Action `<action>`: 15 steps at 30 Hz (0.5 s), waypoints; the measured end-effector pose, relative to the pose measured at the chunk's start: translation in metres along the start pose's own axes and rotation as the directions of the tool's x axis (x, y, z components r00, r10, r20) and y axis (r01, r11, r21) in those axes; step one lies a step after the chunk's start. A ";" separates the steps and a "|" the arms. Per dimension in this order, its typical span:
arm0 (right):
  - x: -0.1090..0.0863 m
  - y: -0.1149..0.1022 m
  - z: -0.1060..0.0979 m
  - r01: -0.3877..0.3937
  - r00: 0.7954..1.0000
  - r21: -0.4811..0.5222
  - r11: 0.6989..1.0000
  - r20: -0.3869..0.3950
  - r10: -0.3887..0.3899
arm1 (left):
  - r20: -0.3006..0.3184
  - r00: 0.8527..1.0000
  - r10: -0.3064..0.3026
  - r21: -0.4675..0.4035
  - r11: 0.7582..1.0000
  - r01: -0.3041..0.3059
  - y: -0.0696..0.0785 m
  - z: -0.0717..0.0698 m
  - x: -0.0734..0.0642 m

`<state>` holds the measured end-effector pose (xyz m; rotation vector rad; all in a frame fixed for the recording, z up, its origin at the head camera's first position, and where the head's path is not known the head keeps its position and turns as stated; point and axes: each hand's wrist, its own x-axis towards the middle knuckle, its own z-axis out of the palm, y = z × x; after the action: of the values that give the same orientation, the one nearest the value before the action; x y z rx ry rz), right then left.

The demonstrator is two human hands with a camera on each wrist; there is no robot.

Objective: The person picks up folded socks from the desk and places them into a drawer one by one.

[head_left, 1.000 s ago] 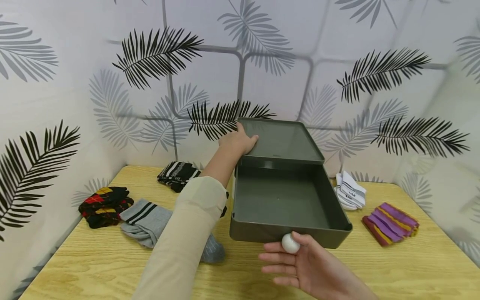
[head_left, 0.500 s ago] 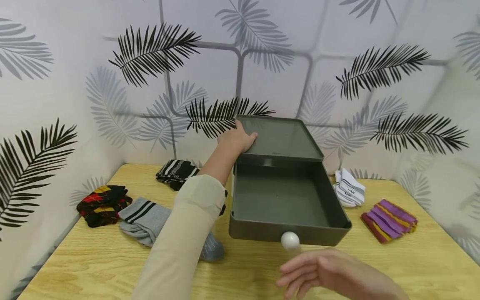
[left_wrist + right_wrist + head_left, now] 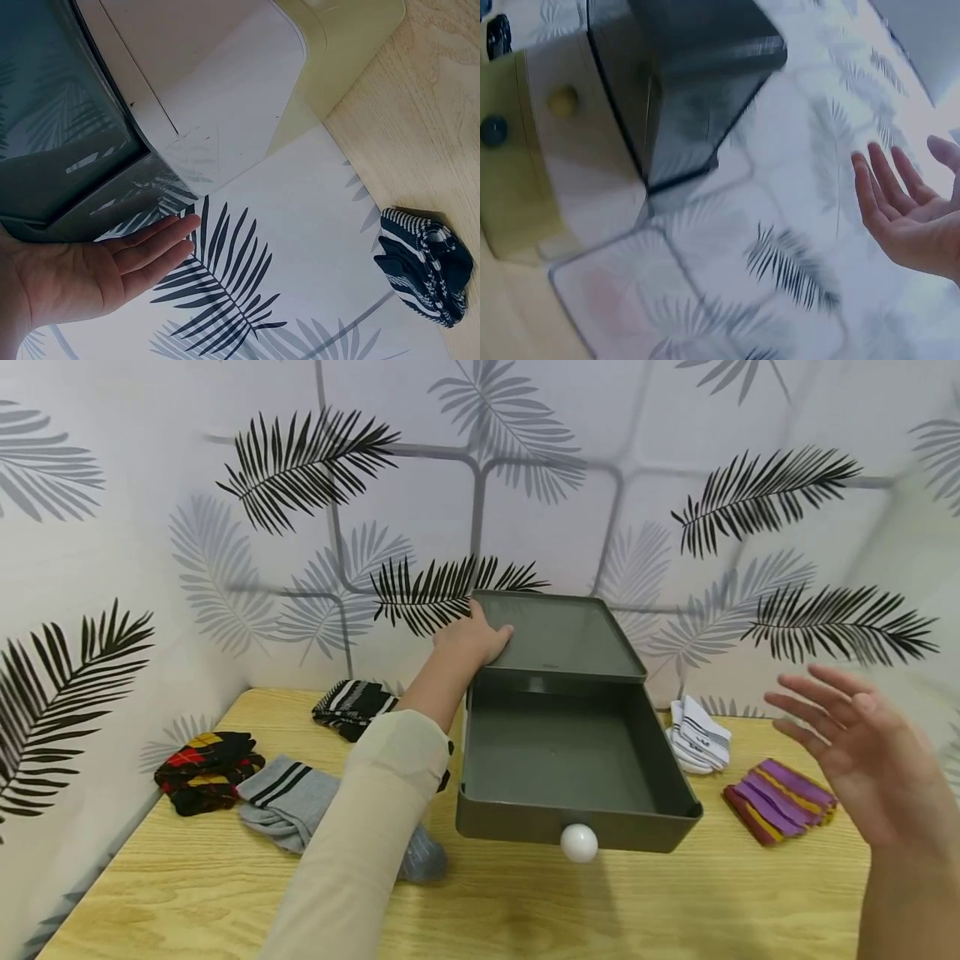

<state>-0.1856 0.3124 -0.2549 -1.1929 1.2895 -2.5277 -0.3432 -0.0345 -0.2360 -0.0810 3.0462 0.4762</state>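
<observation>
A small tiered drawer unit stands mid-table, its dark grey top drawer pulled out toward me. A white knob sits on the drawer's front; the drawer interior holds nothing. At the unit's back left top edge rests my left hand, thumb on top. In the left wrist view, the left hand's fingers extend straight beside the dark top. My right hand is raised in the air at the right, holding nothing. Its fingers look relaxed and spread in the right wrist view, where the hand is apart from the unit.
Left of the unit lie argyle socks, grey striped socks, black-and-white socks and a dark grey sock. White socks and purple striped socks lie to the right. A leaf-patterned curtain hangs behind the table.
My right hand was at the white knob, came away from it, then moved up and right. My left hand stays on the unit. The drawer's position looks unchanged.
</observation>
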 end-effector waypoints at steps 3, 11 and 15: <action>-0.011 0.001 -0.023 0.107 0.966 -0.027 0.994 -0.232 -0.111 | -0.006 1.000 0.007 0.022 1.000 -0.006 -0.001 0.008 0.014; -0.032 0.011 -0.077 0.150 0.774 -0.153 0.977 -0.597 -0.212 | -0.008 1.000 0.009 0.000 1.000 -0.009 -0.002 -0.001 -0.003; -0.049 0.019 -0.106 0.014 0.624 -0.235 0.972 -0.757 -0.192 | 0.001 1.000 0.016 -0.012 1.000 -0.016 -0.004 -0.003 -0.007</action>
<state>-0.2271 0.3891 -0.3349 -0.0809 1.6840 -3.2079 -0.3357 -0.0386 -0.2340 -0.0567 3.0453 0.4948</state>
